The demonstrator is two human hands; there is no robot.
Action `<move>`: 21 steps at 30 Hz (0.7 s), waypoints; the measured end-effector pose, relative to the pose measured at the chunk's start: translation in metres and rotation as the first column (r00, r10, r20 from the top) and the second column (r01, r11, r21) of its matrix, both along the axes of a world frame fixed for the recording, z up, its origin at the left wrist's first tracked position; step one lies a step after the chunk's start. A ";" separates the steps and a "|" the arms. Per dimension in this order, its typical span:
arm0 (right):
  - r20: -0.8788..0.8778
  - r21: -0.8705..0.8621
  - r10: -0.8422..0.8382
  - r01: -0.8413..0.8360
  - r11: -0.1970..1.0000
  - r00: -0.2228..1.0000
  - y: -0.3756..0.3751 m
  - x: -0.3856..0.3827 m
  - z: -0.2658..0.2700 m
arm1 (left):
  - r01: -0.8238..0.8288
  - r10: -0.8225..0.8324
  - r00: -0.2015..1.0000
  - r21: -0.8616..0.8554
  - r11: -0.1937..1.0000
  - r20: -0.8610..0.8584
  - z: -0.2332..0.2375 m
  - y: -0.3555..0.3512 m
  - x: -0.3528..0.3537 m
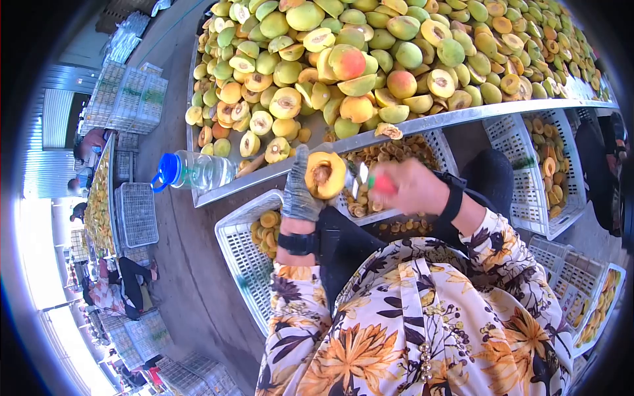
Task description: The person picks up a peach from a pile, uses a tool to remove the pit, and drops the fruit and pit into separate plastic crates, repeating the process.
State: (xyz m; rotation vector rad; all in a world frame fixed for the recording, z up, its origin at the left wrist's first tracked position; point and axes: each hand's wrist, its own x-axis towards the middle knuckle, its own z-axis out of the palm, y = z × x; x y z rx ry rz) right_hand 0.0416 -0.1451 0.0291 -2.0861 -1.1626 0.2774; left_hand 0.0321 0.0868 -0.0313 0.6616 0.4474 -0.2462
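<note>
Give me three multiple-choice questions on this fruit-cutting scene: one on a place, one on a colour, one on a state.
1. Where does the water bottle lie? A on the metal table B in a crate C on the floor
2. Its cap's colour? A red B blue C white
3. The fruit in the left hand, by the right hand's knife, is: A whole B cut open, stone showing C peeled
Answers: A, beside the heaped fruit; B, cap plainly blue; B, stone sits in the cut face.

No writing is legible; green tags on the stacked white crates are too blurred.
</note>
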 end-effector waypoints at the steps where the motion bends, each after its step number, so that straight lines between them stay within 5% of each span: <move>1: -0.208 0.112 -0.188 0.214 0.970 0.960 0.001 0.004 0.007 | 0.192 -0.197 0.980 0.160 0.968 0.013 0.018 0.002 -0.007; 2: -0.421 0.176 -0.329 0.432 0.885 0.845 0.003 0.010 0.011 | 0.188 -0.193 0.981 0.159 0.969 0.011 0.031 -0.004 -0.008; 4: -0.463 0.212 -0.307 0.440 0.873 0.832 0.011 0.012 0.000 | 0.318 -0.348 0.937 0.370 0.873 0.016 0.054 -0.020 -0.006; 8: -0.424 0.157 -0.185 0.273 0.949 0.887 0.024 0.000 -0.003 | 0.349 -0.385 0.918 0.268 0.898 0.094 0.066 -0.033 -0.004; 10: -0.752 0.201 -0.203 0.511 0.836 0.627 0.028 0.000 0.000 | 0.353 -0.404 0.900 0.273 0.895 0.163 0.065 -0.018 -0.009; 11: -0.875 0.178 -0.166 0.622 0.763 0.455 0.030 -0.001 0.001 | 0.178 -0.261 0.931 0.307 0.935 0.256 0.059 -0.027 -0.016; 12: -0.875 0.179 -0.167 0.625 0.760 0.454 0.036 -0.004 0.001 | -0.003 -0.116 0.929 0.321 0.947 0.351 0.055 -0.042 -0.020; 13: -0.940 0.168 -0.120 0.739 0.653 0.320 0.044 -0.007 0.002 | -0.085 -0.097 0.888 0.368 0.926 0.449 0.054 -0.055 -0.019; 14: -0.981 0.133 -0.051 0.833 0.537 0.189 0.051 -0.011 0.001 | -0.293 0.209 0.929 0.259 0.920 0.306 0.050 -0.073 -0.015; 16: -0.929 0.204 -0.123 0.761 0.616 0.349 0.063 -0.021 -0.007 | -0.278 0.119 0.904 0.351 0.894 0.411 0.050 -0.072 -0.030; 17: -0.894 0.161 -0.208 0.717 0.678 0.397 0.063 -0.026 -0.008 | -0.301 0.211 0.910 0.220 0.928 0.357 0.051 -0.069 -0.028; 18: -0.847 0.112 -0.285 0.674 0.730 0.449 0.063 -0.030 -0.008 | -0.001 0.073 0.840 -0.132 0.991 0.538 -0.013 -0.027 -0.012; 19: -0.847 0.114 -0.282 0.672 0.732 0.451 0.059 -0.033 -0.012 | -0.211 0.204 0.904 -0.022 0.977 0.376 0.006 -0.036 -0.014; 20: -0.668 0.132 -0.402 0.631 0.765 0.626 0.052 -0.034 -0.018 | -0.387 0.355 0.908 0.120 0.914 0.224 0.027 -0.046 -0.015; 21: -0.440 0.131 -0.488 0.591 0.796 0.754 0.049 -0.033 -0.017 | -0.377 0.305 0.910 0.257 0.890 0.280 0.031 -0.044 -0.018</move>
